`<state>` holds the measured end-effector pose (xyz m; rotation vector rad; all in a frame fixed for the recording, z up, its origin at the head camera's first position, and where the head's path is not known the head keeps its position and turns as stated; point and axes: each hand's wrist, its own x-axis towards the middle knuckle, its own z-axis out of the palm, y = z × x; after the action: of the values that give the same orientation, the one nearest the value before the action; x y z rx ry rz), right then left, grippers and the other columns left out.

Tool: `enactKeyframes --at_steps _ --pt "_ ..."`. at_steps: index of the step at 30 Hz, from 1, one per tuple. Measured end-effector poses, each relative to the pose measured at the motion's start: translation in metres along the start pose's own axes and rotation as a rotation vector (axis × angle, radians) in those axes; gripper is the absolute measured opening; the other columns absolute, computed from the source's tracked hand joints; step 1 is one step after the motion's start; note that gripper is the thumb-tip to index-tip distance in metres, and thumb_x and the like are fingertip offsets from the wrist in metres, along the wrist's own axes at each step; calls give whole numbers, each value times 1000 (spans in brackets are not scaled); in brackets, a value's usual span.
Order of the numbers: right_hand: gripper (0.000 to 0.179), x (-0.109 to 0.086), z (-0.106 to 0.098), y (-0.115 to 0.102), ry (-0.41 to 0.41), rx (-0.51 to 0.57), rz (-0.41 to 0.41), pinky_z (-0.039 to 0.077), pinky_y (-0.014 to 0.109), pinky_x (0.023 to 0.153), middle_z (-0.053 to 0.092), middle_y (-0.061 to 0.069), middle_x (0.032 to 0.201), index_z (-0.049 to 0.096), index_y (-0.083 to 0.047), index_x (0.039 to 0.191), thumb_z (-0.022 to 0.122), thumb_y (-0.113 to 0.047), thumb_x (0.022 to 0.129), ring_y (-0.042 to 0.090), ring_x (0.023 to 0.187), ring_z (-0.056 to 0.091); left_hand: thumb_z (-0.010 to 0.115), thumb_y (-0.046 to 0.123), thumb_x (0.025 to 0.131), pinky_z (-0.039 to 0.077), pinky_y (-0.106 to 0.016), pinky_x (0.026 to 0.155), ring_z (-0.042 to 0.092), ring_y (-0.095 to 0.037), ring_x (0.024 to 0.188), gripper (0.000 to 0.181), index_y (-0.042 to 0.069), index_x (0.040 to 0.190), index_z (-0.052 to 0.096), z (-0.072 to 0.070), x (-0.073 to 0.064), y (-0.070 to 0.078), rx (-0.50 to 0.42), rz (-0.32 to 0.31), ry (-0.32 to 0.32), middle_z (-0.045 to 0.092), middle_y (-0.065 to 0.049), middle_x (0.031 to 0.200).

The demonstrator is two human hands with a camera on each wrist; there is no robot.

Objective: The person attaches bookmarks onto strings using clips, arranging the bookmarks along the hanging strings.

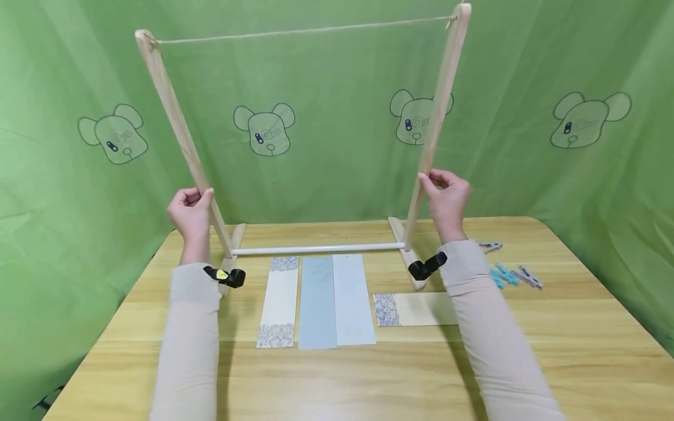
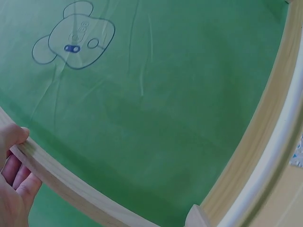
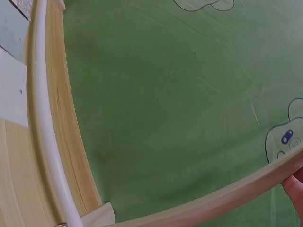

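Note:
A wooden rack stands at the back of the table, with a string (image 1: 305, 33) tied between the tops of its posts and a white rod (image 1: 318, 249) joining them low down. My left hand (image 1: 193, 219) pinches the left post (image 1: 174, 117) below its middle; thumb and fingers lie on either side of it in the left wrist view. On the right post (image 1: 442, 105), my right hand (image 1: 447, 202) has a similar pinch. Only part of that hand (image 3: 296, 191) shows at the edge of the right wrist view.
Before the rack lie a patterned cream paper strip (image 1: 279, 298), a blue-grey strip (image 1: 317, 304) and a pale strip (image 1: 354, 301). Another patterned strip (image 1: 421, 309) lies crosswise, partly under my right forearm. Several clips (image 1: 505, 275) lie at the right. A green curtain (image 1: 326, 175) hangs behind.

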<state>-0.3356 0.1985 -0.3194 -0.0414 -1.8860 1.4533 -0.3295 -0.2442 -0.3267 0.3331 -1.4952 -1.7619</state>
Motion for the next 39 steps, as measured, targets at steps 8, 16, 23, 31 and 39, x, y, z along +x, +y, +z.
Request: enactKeyframes --at_steps 8,16,23,31,39 --pt "27 6 -17 1 13 -7 9 54 13 71 70 18 98 70 2 100 75 -16 81 -1 75 61 77 -1 73 53 -16 68 59 -7 66 26 18 68 60 13 -9 -4 14 18 -13 60 6 70" --pt "29 12 -32 4 24 -20 2 53 12 70 71 12 95 70 3 100 76 -16 80 -2 73 61 78 1 74 54 -17 70 59 -7 68 21 15 73 62 25 -17 -5 21 16 -28 61 6 71" --pt "29 17 -46 9 35 -37 7 52 10 68 72 2 89 70 3 101 75 -17 80 -2 73 61 78 2 74 54 -17 69 58 -7 68 19 13 75 62 35 -25 -8 41 32 -62 60 6 72" --pt "30 21 -57 15 57 -15 16 51 8 66 66 -16 77 70 4 101 76 -17 79 -2 72 61 78 3 74 54 -19 70 60 -8 69 17 12 77 64 45 -31 -11 38 34 -83 62 4 74" --pt "32 23 -67 15 50 -36 33 51 9 68 65 -17 79 69 3 104 75 -18 80 -2 73 61 77 4 75 54 -19 70 59 -8 69 14 8 82 66 51 -37 -10 40 29 -93 62 4 75"
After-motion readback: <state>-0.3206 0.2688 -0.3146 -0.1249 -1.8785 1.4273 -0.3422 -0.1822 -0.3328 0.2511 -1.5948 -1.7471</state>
